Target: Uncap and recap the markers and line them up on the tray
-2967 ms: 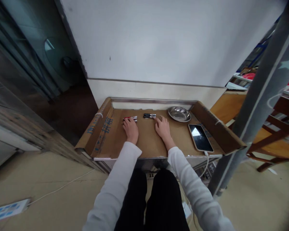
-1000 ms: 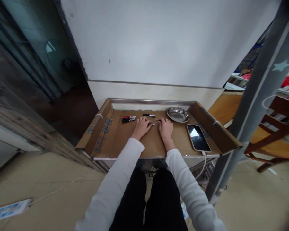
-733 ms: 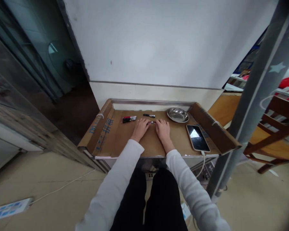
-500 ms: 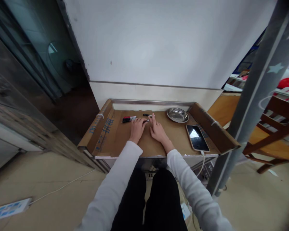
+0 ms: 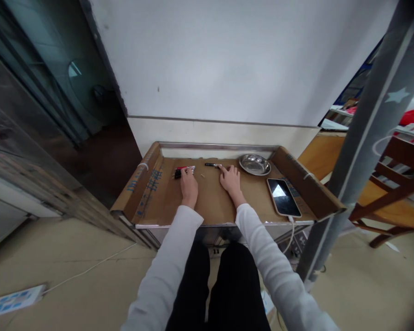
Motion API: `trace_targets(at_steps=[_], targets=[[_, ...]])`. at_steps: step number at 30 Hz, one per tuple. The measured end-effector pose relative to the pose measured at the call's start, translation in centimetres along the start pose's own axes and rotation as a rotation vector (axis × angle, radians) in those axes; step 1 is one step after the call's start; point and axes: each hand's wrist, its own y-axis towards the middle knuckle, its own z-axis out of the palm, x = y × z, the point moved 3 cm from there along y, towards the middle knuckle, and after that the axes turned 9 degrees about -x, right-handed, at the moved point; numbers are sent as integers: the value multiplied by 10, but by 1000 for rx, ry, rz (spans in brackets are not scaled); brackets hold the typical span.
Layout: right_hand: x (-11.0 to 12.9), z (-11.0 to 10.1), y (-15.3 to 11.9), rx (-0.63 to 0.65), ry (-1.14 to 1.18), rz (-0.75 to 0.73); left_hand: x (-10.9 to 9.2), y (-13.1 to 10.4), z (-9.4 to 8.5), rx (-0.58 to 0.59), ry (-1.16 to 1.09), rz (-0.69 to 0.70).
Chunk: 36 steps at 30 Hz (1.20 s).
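Note:
My left hand [image 5: 189, 186] is at a bunch of pens [image 5: 178, 174] on the left of the cardboard surface. Its fingers are closed on a black pen in the bunch and partly hide it. Red and white parts of other pens show behind the fingertips. My right hand [image 5: 231, 180] lies palm down with fingers apart, its index fingertip touching the end of a separate black pen [image 5: 211, 164]. Between the hands lies a tiny pale piece [image 5: 202, 175], too small to name.
A round metal dish [image 5: 255, 165] stands at the back right. In front of it lies a phone [image 5: 283, 197] with a white cable. Raised cardboard sides [image 5: 305, 186] edge the work surface, and a grey post [image 5: 362, 133] stands beyond the right side.
My left hand has moved left from the middle to the pen bunch, along with the small dark item it held. My right hand has shifted slightly right, its fingers now lower.

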Motion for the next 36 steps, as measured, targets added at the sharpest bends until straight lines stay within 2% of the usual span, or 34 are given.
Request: trace_targets(at_steps=[2,4,10,19,26,32,36], targets=[[0,0,1,3,3,-8,-6,-2,2,48,-34,134],[0,0,0,-8,16,-24,-8,-3,5,101,-59,208],[-3,-1,-4,-2,83,-29,-9,-2,12,176,-129,198],[2,-6,-10,12,176,-111,-34,-5,27,232,-210,313],[1,-9,-10,-12,222,-89,-34,-2,27,220,-247,279],[5,-10,-10,1,406,-178,-38,-2,27,250,-332,379],[1,-10,-10,-7,463,-152,-42,-4,28,276,-338,331]])
